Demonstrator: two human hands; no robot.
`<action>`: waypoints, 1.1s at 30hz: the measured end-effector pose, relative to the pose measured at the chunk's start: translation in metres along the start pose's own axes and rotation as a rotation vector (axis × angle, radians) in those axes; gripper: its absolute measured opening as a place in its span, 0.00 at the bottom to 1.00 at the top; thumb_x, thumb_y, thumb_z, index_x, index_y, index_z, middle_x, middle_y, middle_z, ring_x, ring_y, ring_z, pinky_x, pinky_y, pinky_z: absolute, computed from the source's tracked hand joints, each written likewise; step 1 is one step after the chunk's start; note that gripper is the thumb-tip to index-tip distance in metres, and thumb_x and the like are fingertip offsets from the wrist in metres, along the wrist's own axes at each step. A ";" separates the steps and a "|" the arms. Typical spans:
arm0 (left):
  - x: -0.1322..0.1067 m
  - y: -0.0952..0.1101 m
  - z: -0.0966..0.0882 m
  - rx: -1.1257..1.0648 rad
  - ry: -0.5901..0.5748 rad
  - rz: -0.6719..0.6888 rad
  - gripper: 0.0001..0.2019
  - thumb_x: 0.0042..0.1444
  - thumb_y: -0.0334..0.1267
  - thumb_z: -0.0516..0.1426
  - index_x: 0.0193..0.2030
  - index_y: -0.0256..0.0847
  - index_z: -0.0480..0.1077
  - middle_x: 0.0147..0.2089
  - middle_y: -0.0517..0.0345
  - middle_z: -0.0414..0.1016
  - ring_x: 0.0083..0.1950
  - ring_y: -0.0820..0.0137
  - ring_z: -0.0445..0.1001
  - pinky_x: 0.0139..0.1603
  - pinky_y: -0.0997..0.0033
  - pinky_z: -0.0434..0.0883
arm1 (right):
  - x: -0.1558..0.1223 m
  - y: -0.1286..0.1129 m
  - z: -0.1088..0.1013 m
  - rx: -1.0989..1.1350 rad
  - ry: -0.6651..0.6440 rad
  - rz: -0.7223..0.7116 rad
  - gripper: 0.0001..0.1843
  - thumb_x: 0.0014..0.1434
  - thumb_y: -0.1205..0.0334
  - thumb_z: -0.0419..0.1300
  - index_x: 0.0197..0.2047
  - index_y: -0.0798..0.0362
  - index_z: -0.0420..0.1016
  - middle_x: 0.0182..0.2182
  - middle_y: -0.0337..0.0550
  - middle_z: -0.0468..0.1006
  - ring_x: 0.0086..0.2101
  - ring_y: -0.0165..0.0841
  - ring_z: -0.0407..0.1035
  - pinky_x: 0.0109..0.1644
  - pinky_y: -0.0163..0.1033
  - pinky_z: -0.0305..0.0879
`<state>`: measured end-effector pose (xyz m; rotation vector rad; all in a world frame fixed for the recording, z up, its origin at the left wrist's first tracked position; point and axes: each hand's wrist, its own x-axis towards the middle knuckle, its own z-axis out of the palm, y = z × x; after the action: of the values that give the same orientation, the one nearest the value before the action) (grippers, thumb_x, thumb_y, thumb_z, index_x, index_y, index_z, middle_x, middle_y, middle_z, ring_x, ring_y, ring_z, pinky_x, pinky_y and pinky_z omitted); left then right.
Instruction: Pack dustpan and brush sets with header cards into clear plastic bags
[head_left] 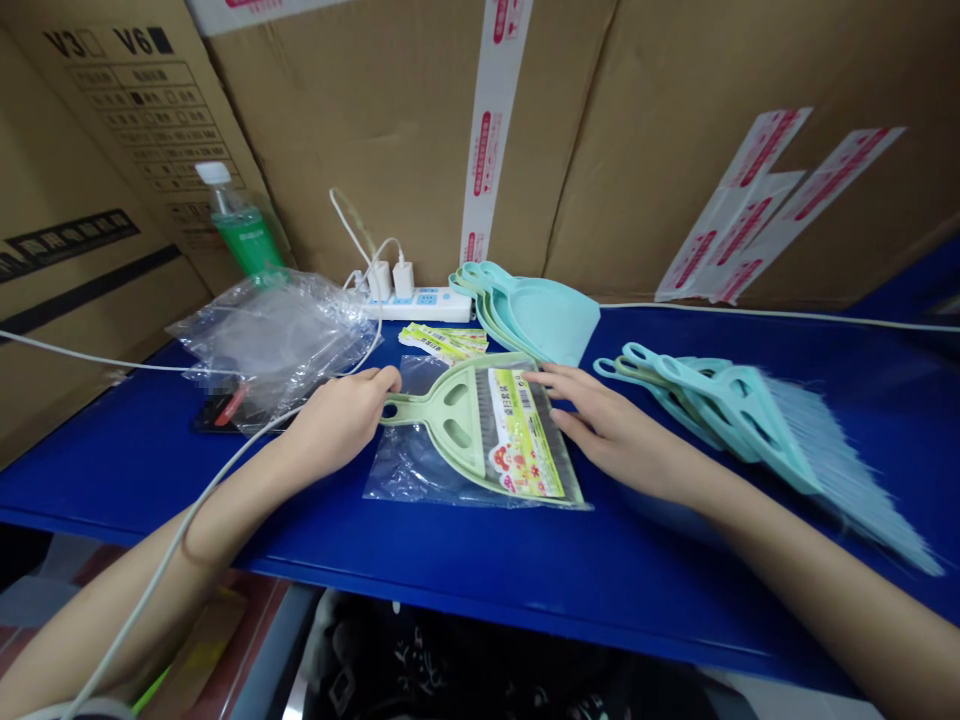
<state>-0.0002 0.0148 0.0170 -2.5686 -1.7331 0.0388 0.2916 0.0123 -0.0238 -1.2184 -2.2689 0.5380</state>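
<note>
A light green dustpan and brush set (457, 420) lies flat in a clear plastic bag (401, 470), with a printed card (525, 430) over the bristles. My left hand (337, 420) is closed at the handle end, pinching the bag or handle there; which of the two is hidden by the fingers. From the other side my right hand (611, 430) rests with fingers outstretched, its fingertips at the card's right edge. Farther right is a pile of hand brushes (727, 400), pale blue and green. Behind the bag sit stacked dustpans (547, 310) in the same colours.
Loose printed cards (442, 342) lie before a white power strip (427, 303) with chargers. Crumpled clear bags (285, 330) cover part of a dark object at left, near a bottle (244, 230). A white cable (180, 530) crosses my left forearm. Cardboard boxes (390, 120) back the blue table (480, 570).
</note>
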 end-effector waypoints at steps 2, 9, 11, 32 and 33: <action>0.000 -0.001 -0.001 0.010 0.009 -0.010 0.15 0.60 0.26 0.42 0.46 0.39 0.66 0.46 0.50 0.77 0.42 0.58 0.78 0.41 0.62 0.72 | 0.000 0.001 0.001 0.025 0.008 0.010 0.25 0.64 0.61 0.45 0.64 0.43 0.63 0.60 0.48 0.66 0.60 0.44 0.63 0.61 0.61 0.63; -0.002 -0.001 -0.004 0.073 0.013 -0.065 0.15 0.60 0.25 0.43 0.45 0.39 0.67 0.44 0.50 0.78 0.39 0.58 0.78 0.35 0.65 0.69 | 0.000 -0.005 -0.001 0.079 0.004 0.063 0.26 0.63 0.61 0.46 0.64 0.48 0.61 0.59 0.53 0.67 0.54 0.44 0.70 0.56 0.58 0.70; -0.002 -0.001 -0.005 0.086 0.009 -0.068 0.15 0.60 0.25 0.43 0.45 0.39 0.67 0.44 0.50 0.78 0.39 0.58 0.78 0.35 0.65 0.69 | 0.000 -0.006 -0.001 0.085 0.003 0.078 0.26 0.63 0.61 0.46 0.64 0.50 0.60 0.59 0.55 0.67 0.54 0.45 0.70 0.54 0.57 0.71; -0.006 0.004 -0.016 0.343 -0.027 -0.209 0.18 0.56 0.22 0.45 0.45 0.41 0.70 0.41 0.48 0.78 0.35 0.56 0.79 0.27 0.66 0.65 | -0.003 -0.008 -0.001 0.014 -0.023 0.081 0.27 0.63 0.56 0.47 0.64 0.55 0.59 0.59 0.59 0.67 0.54 0.44 0.69 0.55 0.56 0.71; -0.006 0.003 -0.016 0.346 -0.021 -0.208 0.18 0.57 0.22 0.45 0.45 0.41 0.70 0.41 0.48 0.78 0.35 0.56 0.78 0.27 0.66 0.65 | -0.003 -0.009 -0.002 0.006 -0.025 0.079 0.27 0.63 0.56 0.47 0.64 0.55 0.59 0.59 0.59 0.68 0.54 0.45 0.70 0.55 0.56 0.71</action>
<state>0.0014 0.0075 0.0325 -2.1445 -1.8057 0.3287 0.2884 0.0057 -0.0184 -1.3098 -2.2456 0.5925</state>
